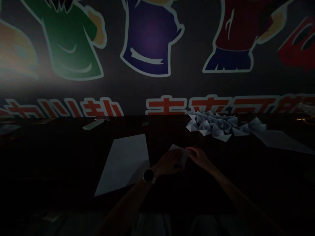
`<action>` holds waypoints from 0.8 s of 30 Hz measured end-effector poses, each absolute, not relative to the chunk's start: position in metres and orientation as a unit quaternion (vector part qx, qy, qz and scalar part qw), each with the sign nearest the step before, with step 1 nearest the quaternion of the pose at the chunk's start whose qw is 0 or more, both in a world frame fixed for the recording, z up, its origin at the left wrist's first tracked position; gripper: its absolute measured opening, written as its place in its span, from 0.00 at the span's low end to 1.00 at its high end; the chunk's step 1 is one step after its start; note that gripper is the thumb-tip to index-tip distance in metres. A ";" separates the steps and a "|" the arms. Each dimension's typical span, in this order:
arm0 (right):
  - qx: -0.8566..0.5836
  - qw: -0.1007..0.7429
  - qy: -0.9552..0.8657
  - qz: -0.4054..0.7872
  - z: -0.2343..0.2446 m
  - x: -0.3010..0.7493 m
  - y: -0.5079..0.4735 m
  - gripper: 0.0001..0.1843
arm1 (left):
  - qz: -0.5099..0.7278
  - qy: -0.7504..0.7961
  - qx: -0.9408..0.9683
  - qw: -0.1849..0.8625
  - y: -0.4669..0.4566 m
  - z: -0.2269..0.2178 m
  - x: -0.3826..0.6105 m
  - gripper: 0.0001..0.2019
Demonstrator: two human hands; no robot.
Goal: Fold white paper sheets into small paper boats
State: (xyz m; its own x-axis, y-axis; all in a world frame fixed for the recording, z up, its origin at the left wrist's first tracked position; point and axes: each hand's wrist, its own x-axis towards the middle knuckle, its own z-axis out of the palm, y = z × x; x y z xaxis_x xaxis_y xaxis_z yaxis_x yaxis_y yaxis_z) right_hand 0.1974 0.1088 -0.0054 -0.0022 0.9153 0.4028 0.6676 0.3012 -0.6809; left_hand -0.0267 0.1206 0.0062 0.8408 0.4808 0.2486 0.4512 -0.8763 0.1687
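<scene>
A small piece of folded white paper point(184, 157) lies on the dark table in front of me. My left hand point(169, 163), with a round watch point(148, 176) on its wrist, rests over the paper's left part with fingers stretched out flat. At the paper's upper right corner, the curled fingers of my right hand point(198, 157) pinch the edge. Dim light hides the fingertips' details. A large white sheet point(125, 164) lies flat just left of my left hand. Beyond my right hand sits a heap of folded paper pieces point(211, 124) with pointed shapes.
Another white sheet point(283, 140) lies at the right, touching the heap's end. A pale long object point(93, 124) and a small round item point(145, 123) are near the table's back. The wall point(192, 85) behind carries cartoon figures and red lettering.
</scene>
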 end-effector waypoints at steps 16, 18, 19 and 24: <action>-0.502 0.272 -0.820 0.037 0.010 0.193 0.092 0.16 | 0.235 0.326 0.910 0.103 0.129 0.016 -0.036 0.10; -0.514 0.287 -0.807 0.046 0.008 0.194 0.095 0.17 | 0.249 0.385 0.880 0.121 0.132 0.015 -0.036 0.09; -0.519 0.296 -0.800 0.051 0.006 0.195 0.097 0.17 | 0.248 0.409 0.868 0.129 0.135 0.014 -0.036 0.09; -0.547 0.331 -0.768 0.025 -0.004 0.192 0.109 0.17 | 0.233 0.491 0.830 0.129 0.149 0.012 -0.031 0.09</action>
State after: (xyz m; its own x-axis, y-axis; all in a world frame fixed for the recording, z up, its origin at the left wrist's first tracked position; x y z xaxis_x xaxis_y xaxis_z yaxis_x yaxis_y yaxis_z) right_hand 0.1916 0.1092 -0.0040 -0.1819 0.8572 0.4817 0.8246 0.3999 -0.4002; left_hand -0.0309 0.1485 0.0124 0.4104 0.8742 0.2596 0.7541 -0.4854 0.4424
